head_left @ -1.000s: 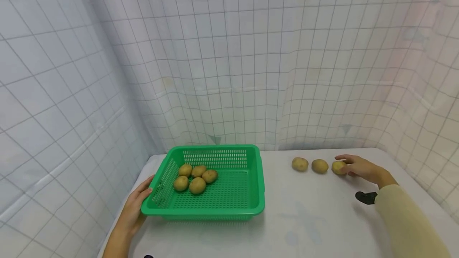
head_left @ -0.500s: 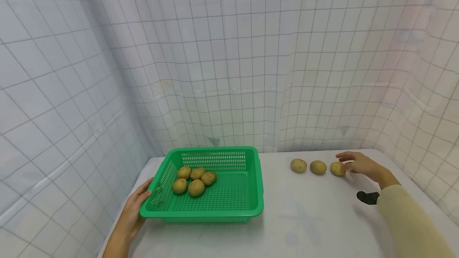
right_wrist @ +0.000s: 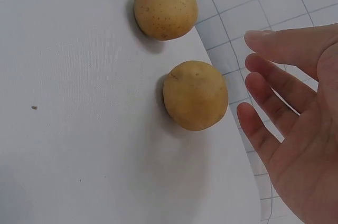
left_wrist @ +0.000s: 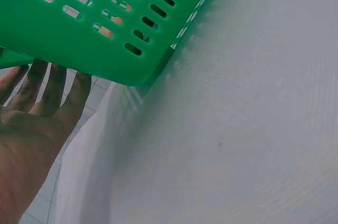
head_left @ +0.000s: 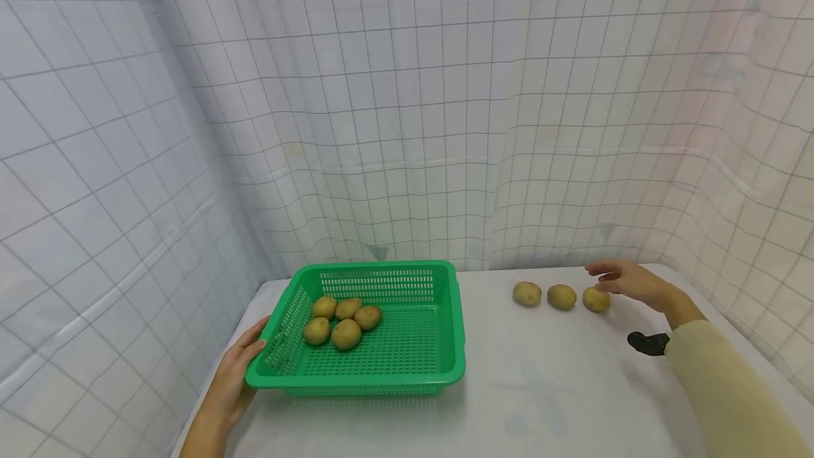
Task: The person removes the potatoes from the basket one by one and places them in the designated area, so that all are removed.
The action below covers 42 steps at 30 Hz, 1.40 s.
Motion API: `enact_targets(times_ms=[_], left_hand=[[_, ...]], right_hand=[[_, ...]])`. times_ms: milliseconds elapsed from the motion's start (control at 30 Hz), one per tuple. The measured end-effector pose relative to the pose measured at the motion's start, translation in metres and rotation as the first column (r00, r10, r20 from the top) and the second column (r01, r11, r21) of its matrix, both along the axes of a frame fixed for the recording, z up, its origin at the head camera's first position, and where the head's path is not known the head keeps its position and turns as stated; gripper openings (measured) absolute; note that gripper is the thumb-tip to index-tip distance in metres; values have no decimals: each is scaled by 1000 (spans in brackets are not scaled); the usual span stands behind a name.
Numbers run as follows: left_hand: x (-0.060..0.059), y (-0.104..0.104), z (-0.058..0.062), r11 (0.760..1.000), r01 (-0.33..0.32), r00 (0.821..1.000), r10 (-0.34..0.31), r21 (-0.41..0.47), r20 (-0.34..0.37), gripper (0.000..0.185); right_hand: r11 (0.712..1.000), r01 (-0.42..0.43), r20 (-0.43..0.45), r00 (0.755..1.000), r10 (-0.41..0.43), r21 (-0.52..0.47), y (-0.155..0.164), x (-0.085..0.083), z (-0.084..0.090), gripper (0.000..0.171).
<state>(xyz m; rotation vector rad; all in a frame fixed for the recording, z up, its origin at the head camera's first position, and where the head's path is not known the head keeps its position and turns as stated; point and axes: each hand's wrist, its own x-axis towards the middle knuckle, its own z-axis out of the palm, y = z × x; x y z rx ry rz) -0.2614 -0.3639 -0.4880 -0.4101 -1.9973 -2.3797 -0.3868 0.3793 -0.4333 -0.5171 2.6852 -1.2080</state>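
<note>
In the head view, a green plastic basket [head_left: 407,379] sits on the white tabletop [head_left: 547,408]. Five potatoes [head_left: 346,334] are grouped in its left half, while the slotted floor shows across the right half. The left hand [head_left: 227,380] is at the basket's left side, fingers against the rim, close to the tabletop's left edge. Three more potatoes [head_left: 562,297] stand in a spaced row near the far edge, just in front of the gridded curtain [head_left: 394,126]. The right hand [head_left: 632,283] is over the end potato [head_left: 596,300] of that row, farthest from the basket. A broad stretch of tabletop lies between basket and row, widening toward the near side.

In the left wrist view, the left hand's fingers are lightly bent and spaced apart, touching the underside of the rim (their tips are hidden there). The tabletop's edge drops away beside them, and tan patches show through some slots, too small to make out.

In the right wrist view, the right hand is spread loosely, thumb and fingers well parted, holding nothing. A gap separates it from the end potato, which sits just beside the tabletop's edge.
</note>
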Motion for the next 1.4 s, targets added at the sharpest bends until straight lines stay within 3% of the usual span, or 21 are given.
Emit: enact_targets(times_ms=[467,867,1167,1400], left_hand=[[-1,2,0,1000,23,1000,-23,-16,-1,61],[-1,1,-1,1000,0,1000,0,-1,-1,60],[2,-5,7,996,20,999,-17,-92,30,62],[2,-5,17,985,16,998,-5,-171,67,64]], right_hand=[[998,-60,-11,998,60,-13,-35,-4,10,49],[994,-106,-24,994,105,-36,-69,-12,19,49],[990,-139,-36,990,139,24,-94,-22,14,39],[985,-161,-52,985,164,70,-114,-23,23,44]])
